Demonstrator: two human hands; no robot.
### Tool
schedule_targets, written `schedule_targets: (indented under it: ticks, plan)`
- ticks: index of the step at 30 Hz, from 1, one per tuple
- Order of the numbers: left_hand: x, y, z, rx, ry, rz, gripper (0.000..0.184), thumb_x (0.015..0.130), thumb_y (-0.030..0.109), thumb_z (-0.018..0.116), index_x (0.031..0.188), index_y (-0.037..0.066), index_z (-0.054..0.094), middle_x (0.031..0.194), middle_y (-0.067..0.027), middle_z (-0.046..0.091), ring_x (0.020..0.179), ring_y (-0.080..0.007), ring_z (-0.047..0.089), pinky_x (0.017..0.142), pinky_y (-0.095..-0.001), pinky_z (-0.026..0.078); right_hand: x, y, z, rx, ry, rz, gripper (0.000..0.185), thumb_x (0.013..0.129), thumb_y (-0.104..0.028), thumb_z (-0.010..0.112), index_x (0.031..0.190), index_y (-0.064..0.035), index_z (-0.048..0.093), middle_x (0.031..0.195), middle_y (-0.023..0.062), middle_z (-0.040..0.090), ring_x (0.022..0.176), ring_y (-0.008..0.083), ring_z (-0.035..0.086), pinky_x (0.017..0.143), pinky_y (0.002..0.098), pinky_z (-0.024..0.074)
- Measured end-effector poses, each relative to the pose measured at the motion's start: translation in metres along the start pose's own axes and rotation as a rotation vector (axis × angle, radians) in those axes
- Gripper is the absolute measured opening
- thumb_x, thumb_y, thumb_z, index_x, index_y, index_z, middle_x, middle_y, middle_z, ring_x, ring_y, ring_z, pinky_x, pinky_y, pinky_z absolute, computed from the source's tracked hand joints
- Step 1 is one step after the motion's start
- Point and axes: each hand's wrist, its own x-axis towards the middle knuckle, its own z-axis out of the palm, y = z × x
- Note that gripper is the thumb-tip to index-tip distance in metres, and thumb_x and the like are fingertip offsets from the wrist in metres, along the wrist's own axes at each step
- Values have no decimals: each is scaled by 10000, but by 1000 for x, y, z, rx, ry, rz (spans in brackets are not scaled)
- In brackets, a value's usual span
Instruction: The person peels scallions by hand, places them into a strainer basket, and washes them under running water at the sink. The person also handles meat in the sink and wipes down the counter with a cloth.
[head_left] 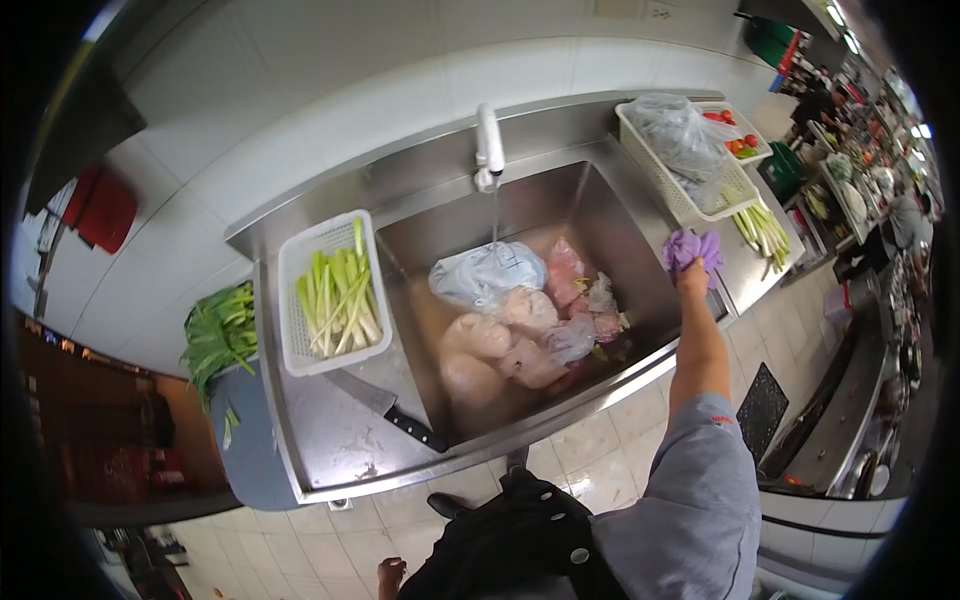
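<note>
My right hand (690,275) is closed on a purple cloth (694,252) at the sink's right edge. Low in the view, my left hand (392,572) hangs beside my black apron, its fingers curled and too small to make out. Water runs from the white faucet (488,150) into the steel sink (620,220), onto a pale plastic bag (490,275). Beside that bag lie several wrapped pale lumps (480,336) and pink bagged pieces (566,268), partly under cloudy water. A knife (400,415) with a black handle rests on the left drainboard.
Left of the sink, a white basket (290,320) holds green onions (340,290); leafy greens (222,325) lie beyond. At right are a basket (700,212) of plastic bags, tomatoes (742,143) and more green onions (765,235). Other people (905,215) stand far right.
</note>
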Motion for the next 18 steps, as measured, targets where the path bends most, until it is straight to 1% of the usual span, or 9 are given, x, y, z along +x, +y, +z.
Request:
schedule_targets:
  ticks: [3, 5, 6, 7, 9, 11, 14, 16, 18]
  plan:
    - [-33, 16, -6, 58, 19, 61, 323, 710, 167, 693, 1000, 28, 672, 708, -113, 679, 604, -176, 658, 592, -302, 545, -24, -10, -11, -28, -52, -5, 736, 677, -291, 692, 1319, -29, 445, 1315, 234, 458, 1172, 445, 459, 961, 463, 415]
    - [-28, 2, -1, 164, 58, 106, 327, 718, 194, 686, 1004, 35, 671, 704, -114, 678, 632, -170, 660, 634, -302, 540, -67, -42, -17, -123, 383, -107, 644, 696, -328, 700, 1239, -25, 531, 1224, 240, 527, 1118, 425, 504, 934, 448, 432]
    - [-31, 5, 0, 115, 47, 64, 337, 724, 224, 683, 1011, 48, 670, 736, -127, 683, 685, -195, 668, 670, -319, 537, -68, -39, -9, -140, 438, -276, 606, 764, -343, 667, 1250, -18, 510, 1152, 192, 577, 1067, 328, 554, 918, 390, 438]
    - [-37, 7, -2, 61, 43, 17, 347, 730, 254, 680, 1018, 61, 669, 768, -141, 687, 738, -221, 676, 706, -336, 533, -88, -45, -8, -132, 418, -306, 606, 764, -343, 667, 1250, -18, 510, 1152, 192, 577, 1067, 328, 554, 918, 390, 438]
    - [-26, -21, 2, 284, 198, 206, 365, 739, 308, 677, 1027, 84, 666, 873, -164, 687, 864, -282, 663, 763, -373, 519, -166, -80, -35, 871, -94, -466, 496, 806, -310, 642, 1201, -30, 533, 1173, 157, 541, 1040, 231, 540, 911, 322, 420]
    - [-17, -47, 0, 97, 141, 182, 403, 737, 344, 680, 1056, 99, 658, 964, -201, 664, 956, -320, 634, 804, -398, 502, -233, -111, -32, 999, -188, -482, 444, 843, -262, 615, 1188, -1, 513, 1093, 93, 569, 995, 163, 527, 877, 294, 417]
    - [-30, -49, -14, -256, 52, 231, 416, 797, 312, 662, 1136, 72, 629, 1021, -138, 671, 968, -276, 633, 835, -366, 488, -371, -164, -56, 856, -599, -729, 552, 824, -257, 639, 1279, -2, 459, 1134, 91, 575, 1034, 173, 529, 912, 309, 414]
    - [-80, -9, -45, -585, -79, 310, 438, 857, 322, 629, 1210, 66, 583, 1102, -86, 647, 1022, -238, 607, 882, -354, 464, -452, -178, -29, 534, -558, -991, 582, 790, -261, 654, 1268, 8, 460, 1150, 135, 569, 1010, 199, 562, 879, 309, 446]
    - [-132, 21, -75, -822, -233, 413, 491, 906, 374, 574, 1293, 80, 506, 1217, -73, 583, 1112, -209, 559, 932, -356, 440, -572, -210, -46, 314, -968, -1239, 614, 720, -286, 695, 1222, -1, 487, 1039, 155, 600, 969, 207, 594, 784, 330, 502]
